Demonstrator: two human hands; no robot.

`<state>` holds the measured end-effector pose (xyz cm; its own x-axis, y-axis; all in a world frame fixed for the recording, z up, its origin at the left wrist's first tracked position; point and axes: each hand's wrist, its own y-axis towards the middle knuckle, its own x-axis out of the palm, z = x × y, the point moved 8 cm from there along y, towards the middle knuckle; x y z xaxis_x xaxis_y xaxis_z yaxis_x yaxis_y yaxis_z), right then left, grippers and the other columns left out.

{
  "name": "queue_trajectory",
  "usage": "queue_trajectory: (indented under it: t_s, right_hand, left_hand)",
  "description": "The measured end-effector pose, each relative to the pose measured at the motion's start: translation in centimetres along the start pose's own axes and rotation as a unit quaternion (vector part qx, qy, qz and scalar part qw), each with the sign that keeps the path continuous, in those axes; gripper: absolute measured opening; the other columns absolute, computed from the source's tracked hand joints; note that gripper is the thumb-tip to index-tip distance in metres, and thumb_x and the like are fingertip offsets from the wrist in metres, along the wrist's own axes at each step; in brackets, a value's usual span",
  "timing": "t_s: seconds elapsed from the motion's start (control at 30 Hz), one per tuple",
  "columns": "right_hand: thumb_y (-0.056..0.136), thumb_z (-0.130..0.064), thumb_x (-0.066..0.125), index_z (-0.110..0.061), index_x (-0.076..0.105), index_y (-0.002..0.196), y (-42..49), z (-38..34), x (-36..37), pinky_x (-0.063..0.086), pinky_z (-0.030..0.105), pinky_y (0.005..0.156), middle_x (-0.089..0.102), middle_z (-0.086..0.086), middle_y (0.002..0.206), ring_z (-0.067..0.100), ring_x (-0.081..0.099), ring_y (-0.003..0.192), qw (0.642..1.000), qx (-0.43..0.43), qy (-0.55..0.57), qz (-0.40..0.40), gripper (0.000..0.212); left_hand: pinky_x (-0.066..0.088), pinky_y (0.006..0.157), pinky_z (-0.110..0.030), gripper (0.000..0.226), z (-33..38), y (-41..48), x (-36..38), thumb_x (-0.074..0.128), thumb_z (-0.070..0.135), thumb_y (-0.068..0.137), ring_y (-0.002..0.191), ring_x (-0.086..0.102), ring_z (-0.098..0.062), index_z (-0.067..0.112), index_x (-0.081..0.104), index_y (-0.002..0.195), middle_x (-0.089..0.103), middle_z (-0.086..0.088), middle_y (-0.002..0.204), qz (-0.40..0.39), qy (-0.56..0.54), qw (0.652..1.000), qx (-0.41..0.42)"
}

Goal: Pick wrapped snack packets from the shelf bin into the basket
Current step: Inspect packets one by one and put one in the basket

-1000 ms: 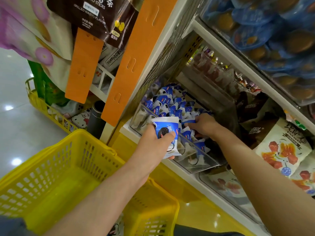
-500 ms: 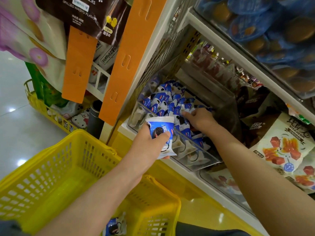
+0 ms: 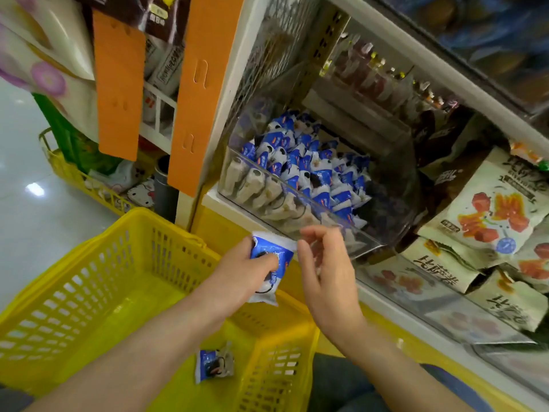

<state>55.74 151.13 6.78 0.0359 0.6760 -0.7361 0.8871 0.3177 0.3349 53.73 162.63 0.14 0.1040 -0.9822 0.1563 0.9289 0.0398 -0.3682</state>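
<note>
Our left hand point(image 3: 243, 273) grips a packet point(image 3: 271, 263) above the far rim of the basket point(image 3: 89, 248), just below the clear bin point(image 3: 368, 237). Our right hand point(image 3: 326, 275), fingers loosely curled and holding nothing, hangs just beside it. A second packet point(image 3: 214, 365) lies on the basket floor; many more fill the bin.

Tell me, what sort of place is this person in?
Most likely a shop's snack aisle. A clear shelf bin is heaped with identical blue-and-white packets, printed snack bags are stacked beside it, and a yellow shopping basket waits below the left hand, which holds one packet.
</note>
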Motion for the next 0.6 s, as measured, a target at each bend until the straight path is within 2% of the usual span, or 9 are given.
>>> queue_trajectory:
  t_s: [0.07, 0.13, 0.2, 0.27, 0.33, 0.4, 0.47, 0.53, 0.6]
  right_hand:
    - [0.093, -0.040, 0.042, -0.023, 0.052, 0.104, -1.3, 2.0, 1.8, 0.045, 0.019, 0.072, 0.055, -0.014, 0.091, 0.002, 0.054, 0.084, 0.993, 0.088, 0.053, -0.056, 0.023]
    - [0.094, -0.031, 0.046, -0.014, 0.060, 0.098, -2.0, 3.1, 3.8, 0.049, 0.030, 0.074, 0.061, -0.005, 0.086, 0.006, 0.057, 0.080, 0.972, 0.161, 0.124, -0.118, 0.022]
    - [0.095, -0.021, 0.049, -0.008, 0.062, 0.089, -2.5, 3.4, 5.3, 0.050, 0.040, 0.075, 0.061, 0.005, 0.080, 0.015, 0.056, 0.075, 0.948, 0.210, 0.192, -0.145, 0.019]
    - [0.093, -0.014, 0.052, -0.007, 0.061, 0.085, -2.8, 3.4, 6.1, 0.051, 0.042, 0.071, 0.059, 0.011, 0.077, 0.020, 0.054, 0.072, 0.928, 0.240, 0.245, -0.148, 0.015]
    - [0.092, -0.012, 0.054, -0.005, 0.061, 0.085, -3.1, 3.4, 6.8, 0.050, 0.039, 0.067, 0.059, 0.015, 0.077, 0.022, 0.055, 0.072, 0.917, 0.258, 0.266, -0.145, 0.012]
    - [0.091, -0.013, 0.056, -0.005, 0.063, 0.085, -3.5, 3.6, 7.3, 0.050, 0.031, 0.061, 0.061, 0.015, 0.077, 0.021, 0.056, 0.070, 0.913, 0.268, 0.270, -0.146, 0.012]
    - [0.090, -0.017, 0.058, -0.010, 0.064, 0.082, -3.6, 3.7, 7.4, 0.049, 0.027, 0.057, 0.063, 0.009, 0.073, 0.017, 0.057, 0.067, 0.917, 0.262, 0.261, -0.149, 0.012]
    - [0.088, -0.020, 0.061, -0.019, 0.062, 0.076, -3.6, 3.6, 6.9, 0.050, 0.029, 0.059, 0.063, -0.003, 0.068, 0.009, 0.057, 0.063, 0.933, 0.236, 0.233, -0.141, 0.013]
    - [0.087, -0.023, 0.063, -0.022, 0.062, 0.074, -3.3, 3.1, 6.0, 0.046, 0.020, 0.057, 0.062, -0.010, 0.066, 0.000, 0.055, 0.061, 0.961, 0.184, 0.174, -0.115, 0.013]
  left_hand:
    - [0.036, 0.041, -0.007, 0.015, -1.2, -0.1, -0.2, 0.056, 0.005, 0.082, 0.043, 0.050, 0.006, 0.020, 0.058, 0.086, 0.059, 0.011, 0.056, -0.012, 0.055, 0.998, -0.003]
    - [0.039, 0.047, -0.010, 0.017, -2.3, -0.2, -0.4, 0.060, 0.005, 0.082, 0.058, 0.055, 0.000, 0.017, 0.056, 0.093, 0.061, 0.004, 0.072, -0.021, 0.099, 0.995, -0.007]
    - [0.040, 0.053, -0.017, 0.020, -3.1, -0.4, -0.8, 0.063, 0.005, 0.081, 0.066, 0.054, -0.008, 0.016, 0.050, 0.092, 0.059, -0.001, 0.079, -0.017, 0.119, 0.993, -0.012]
    - [0.039, 0.056, -0.021, 0.020, -3.8, -0.4, -1.0, 0.063, 0.007, 0.082, 0.067, 0.053, -0.009, 0.014, 0.049, 0.094, 0.059, -0.004, 0.081, -0.011, 0.124, 0.992, -0.018]
    - [0.041, 0.059, -0.023, 0.013, -4.3, -0.4, -1.2, 0.059, 0.015, 0.087, 0.071, 0.056, -0.009, 0.013, 0.052, 0.099, 0.063, -0.005, 0.087, -0.004, 0.112, 0.993, -0.022]
    - [0.041, 0.057, -0.022, 0.006, -4.8, -0.6, -1.6, 0.051, 0.026, 0.093, 0.070, 0.057, -0.006, 0.020, 0.053, 0.091, 0.062, -0.001, 0.084, 0.020, 0.080, 0.996, -0.035]
    - [0.041, 0.053, -0.021, 0.016, -5.0, -0.7, -2.0, 0.047, 0.030, 0.094, 0.064, 0.057, -0.005, 0.022, 0.052, 0.081, 0.060, -0.001, 0.078, 0.033, 0.068, 0.996, -0.037]
    - [0.039, 0.044, -0.019, 0.021, -5.0, -0.8, -2.2, 0.048, 0.029, 0.094, 0.054, 0.055, -0.004, 0.020, 0.052, 0.076, 0.058, -0.002, 0.071, 0.043, 0.060, 0.997, -0.037]
    - [0.039, 0.046, -0.019, 0.022, -4.9, -0.8, -2.3, 0.049, 0.025, 0.094, 0.054, 0.055, -0.008, 0.018, 0.050, 0.073, 0.056, -0.002, 0.067, 0.048, 0.044, 0.997, -0.038]
